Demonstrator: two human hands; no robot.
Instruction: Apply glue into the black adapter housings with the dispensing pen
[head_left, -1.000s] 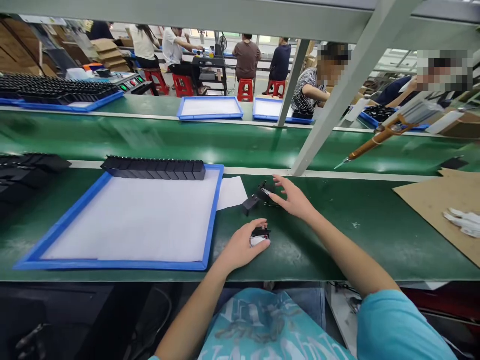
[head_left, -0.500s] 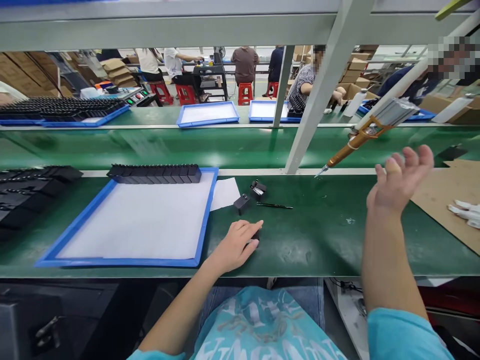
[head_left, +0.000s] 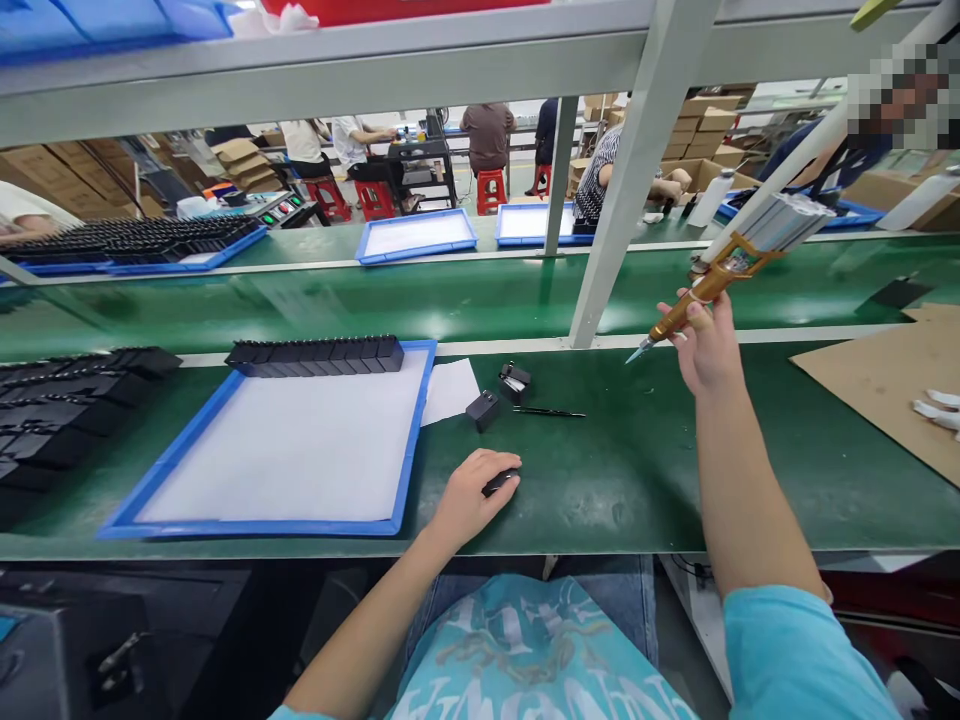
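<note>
I see the left hand point(head_left: 476, 490) grasping a small, dark, mostly covered plastic piece point(head_left: 500, 482) at the near side of the green desk point(head_left: 600, 490); it is probably pinned there so it stays steady. The little that shows of it lies aslant, its right end slightly farther away, but I cannot tell which way its face points.

Over on the right, my other view of the work is the right hand point(head_left: 711, 350), its fingers about an amber, pen-shaped tool with a pale tip point(head_left: 707, 287); how firm that hold is, I cannot tell. The tool's long axis slants, tip down and left, upper end to the right, likely hung so for easy reach.

A thin black rod point(head_left: 549, 411) lies left to right beyond the left hand, just beside two black box-shaped housings point(head_left: 482, 410), presumably laid aside within reach.
</note>
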